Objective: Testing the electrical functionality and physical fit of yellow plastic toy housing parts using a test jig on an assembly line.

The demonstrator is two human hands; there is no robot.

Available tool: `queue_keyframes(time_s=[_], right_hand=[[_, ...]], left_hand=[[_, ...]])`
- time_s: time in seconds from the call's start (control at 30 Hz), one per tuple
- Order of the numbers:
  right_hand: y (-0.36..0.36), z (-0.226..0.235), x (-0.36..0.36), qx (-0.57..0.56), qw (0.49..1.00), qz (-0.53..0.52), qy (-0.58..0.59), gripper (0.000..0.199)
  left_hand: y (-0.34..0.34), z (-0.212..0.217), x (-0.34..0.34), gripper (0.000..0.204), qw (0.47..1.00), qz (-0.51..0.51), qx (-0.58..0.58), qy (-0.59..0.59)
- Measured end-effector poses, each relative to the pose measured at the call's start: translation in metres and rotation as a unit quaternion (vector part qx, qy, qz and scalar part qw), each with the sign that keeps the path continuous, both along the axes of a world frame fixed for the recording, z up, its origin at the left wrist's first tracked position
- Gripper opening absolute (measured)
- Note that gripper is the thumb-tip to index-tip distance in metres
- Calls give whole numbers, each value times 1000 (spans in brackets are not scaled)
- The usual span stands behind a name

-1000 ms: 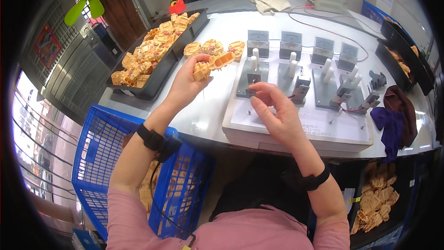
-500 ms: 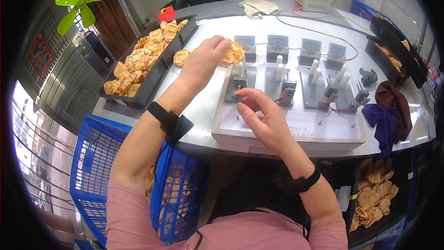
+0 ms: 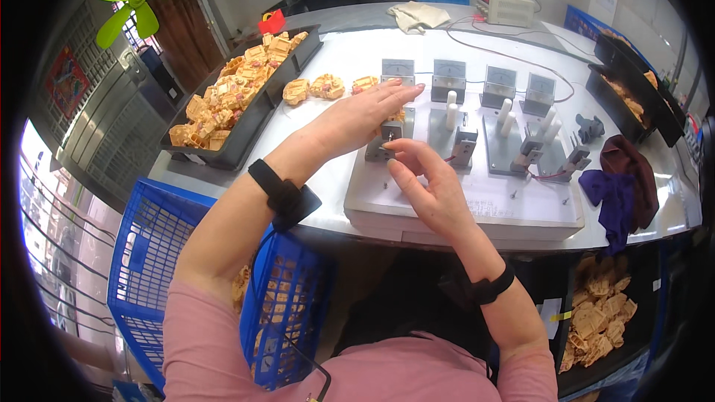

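Observation:
My left hand (image 3: 365, 113) lies palm down over the leftmost test fixture (image 3: 378, 150), fingers stretched out. Beneath it a bit of a yellow plastic part (image 3: 402, 114) shows, mostly hidden by the hand. At the front of the same fixture is my right hand (image 3: 430, 187), its thumb and bent index finger slightly apart beside the small metal block (image 3: 392, 131). The index fingertip is at the block's lower front; whether it touches is hard to see. Left of the fixture, a few similar yellow parts (image 3: 326, 87) lie on the white table top.
A black tray (image 3: 237, 150) heaped with yellow parts stands at the left. More fixtures with white posts (image 3: 506, 120) and grey meters (image 3: 449, 78) line the white board (image 3: 462, 216). Dark cloths (image 3: 622, 190) lie at right. Blue baskets (image 3: 160, 249) stand below the table's left edge.
My left hand has moved right and down onto the leftmost fixture, bringing the yellow part there, and its fingers have straightened. My right hand stays nearly in place.

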State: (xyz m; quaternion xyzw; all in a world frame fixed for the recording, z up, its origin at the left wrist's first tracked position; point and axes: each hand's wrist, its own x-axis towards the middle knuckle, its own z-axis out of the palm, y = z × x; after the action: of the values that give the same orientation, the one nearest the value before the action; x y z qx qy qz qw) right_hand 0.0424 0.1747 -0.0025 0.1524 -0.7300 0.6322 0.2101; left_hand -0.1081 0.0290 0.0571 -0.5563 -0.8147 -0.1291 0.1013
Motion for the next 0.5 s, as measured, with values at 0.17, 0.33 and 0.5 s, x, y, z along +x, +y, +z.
queue_keyframes(time_s=[0.17, 0.33, 0.5], right_hand=[[-5, -10, -5, -15, 997, -69, 25, 30], [-1, -7, -1, 36, 989, -122, 77, 17], [-9, -7, -3, 122, 987, -68, 82, 9]], left_hand=[[-36, 0, 31, 87, 995, 70, 73, -10], [-152, -18, 65, 66, 935, 241, 230, -121], [-379, -103, 75, 29, 671, 482, 457, -329]])
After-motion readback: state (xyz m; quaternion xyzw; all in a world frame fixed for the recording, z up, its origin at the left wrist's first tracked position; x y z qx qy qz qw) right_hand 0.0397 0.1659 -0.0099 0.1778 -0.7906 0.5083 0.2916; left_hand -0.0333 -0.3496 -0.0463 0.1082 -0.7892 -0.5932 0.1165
